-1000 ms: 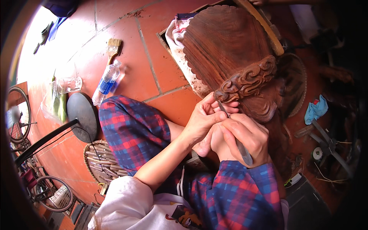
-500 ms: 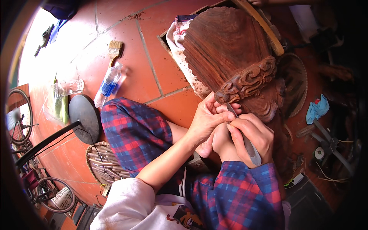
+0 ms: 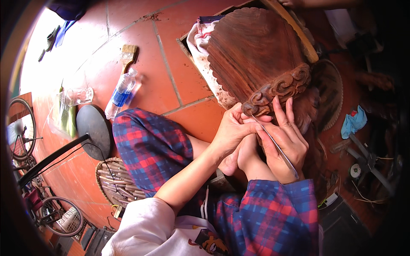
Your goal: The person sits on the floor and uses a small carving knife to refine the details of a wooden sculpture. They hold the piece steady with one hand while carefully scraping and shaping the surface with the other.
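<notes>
A reddish-brown carved wooden piece (image 3: 256, 47) with a scalloped edge lies before me, a band of scrollwork (image 3: 279, 87) along its near side. A slim metal carving chisel (image 3: 279, 150) slants from the scrollwork's left end down across my right palm. My left hand (image 3: 232, 128) pinches the chisel near its tip, fingertips against the carving. With thumb and palm my right hand (image 3: 287, 147) grips the lower part of the chisel, its narrow edge turned up. Two of that hand's fingers stretch up to the scrollwork. The exact cutting point is too small to make out.
Beneath the wood is a white cloth (image 3: 198, 47). On the tiled floor to the left lie a brush (image 3: 128, 55), a plastic bottle (image 3: 121, 94), a glass mug (image 3: 80, 96) and a basket of several tools (image 3: 119, 179). A blue cloth (image 3: 354, 122) lies right.
My right hand has opened two fingers up toward the scrollwork and turned the chisel, so its broad face no longer shows. The wooden piece has shifted slightly right.
</notes>
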Motion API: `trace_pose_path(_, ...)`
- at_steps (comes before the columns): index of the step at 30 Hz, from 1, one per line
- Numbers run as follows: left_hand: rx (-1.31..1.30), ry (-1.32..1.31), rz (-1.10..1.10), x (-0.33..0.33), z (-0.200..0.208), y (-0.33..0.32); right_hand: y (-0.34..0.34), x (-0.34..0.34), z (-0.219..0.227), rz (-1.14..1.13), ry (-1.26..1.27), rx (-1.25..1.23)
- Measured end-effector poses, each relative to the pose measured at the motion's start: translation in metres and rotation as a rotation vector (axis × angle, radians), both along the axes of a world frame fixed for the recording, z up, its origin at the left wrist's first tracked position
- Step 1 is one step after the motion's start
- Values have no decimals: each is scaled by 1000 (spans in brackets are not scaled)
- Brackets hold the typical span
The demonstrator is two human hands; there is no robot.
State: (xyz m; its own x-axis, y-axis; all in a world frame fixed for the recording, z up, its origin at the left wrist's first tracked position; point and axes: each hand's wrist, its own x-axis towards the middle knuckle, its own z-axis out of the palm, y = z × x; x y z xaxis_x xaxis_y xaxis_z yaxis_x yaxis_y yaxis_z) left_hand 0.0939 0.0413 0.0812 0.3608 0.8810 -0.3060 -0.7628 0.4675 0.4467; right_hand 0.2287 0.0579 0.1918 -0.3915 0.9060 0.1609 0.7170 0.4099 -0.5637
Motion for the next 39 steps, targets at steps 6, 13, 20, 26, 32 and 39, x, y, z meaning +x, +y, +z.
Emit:
trace_pose_path(6, -23, -142, 101, 7, 10, 0, 1, -8, 12, 28, -136, 63)
trace_pose_path(13, -41, -70, 170, 12, 9, -1, 6, -9, 19, 36, -194, -22)
trace_pose_path(20, 2, 18, 225, 20, 8, -3, 6, -4, 21, 12, -170, -127)
trace_pose_path(26, -40, 54, 202, 21, 17, -2, 11, -4, 24, 30, -220, -122)
trace_pose_path(32, -103, -54, 248, 18, 20, -6, 8, -8, 22, 122, -341, -46)
trace_pose_path(39, -42, 14, 295, 25, 16, -6, 17, -5, 29, 122, -323, -27)
